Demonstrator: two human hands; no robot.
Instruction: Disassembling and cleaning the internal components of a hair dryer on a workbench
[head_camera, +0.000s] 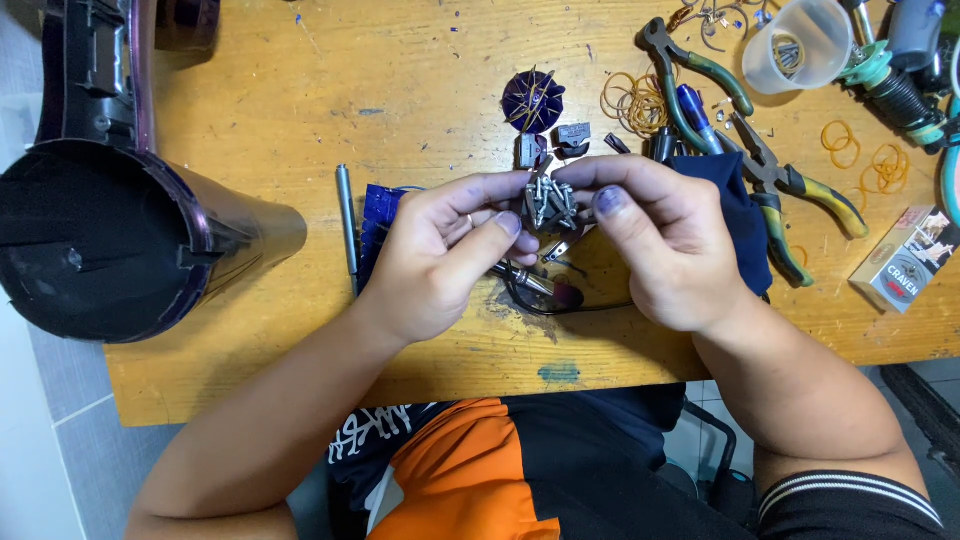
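Two hands meet over the middle of the wooden surface (300, 90): the left hand (435, 255) pinches the small metal part with upright pins (550, 200) from its left side, fingers (505, 222) closed on it. The right hand (660, 250) grips the same part from the right, equally near, pins pointing away from the person.

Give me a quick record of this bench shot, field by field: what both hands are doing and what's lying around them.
surface: wooden table
left hand: pinches small metal part from its left
right hand: pinches same part from its right
left of hands: dark purple housing, metal rod
beyond hands: purple fan wheel, rubber bands
right: two pliers, clear cup, small carton
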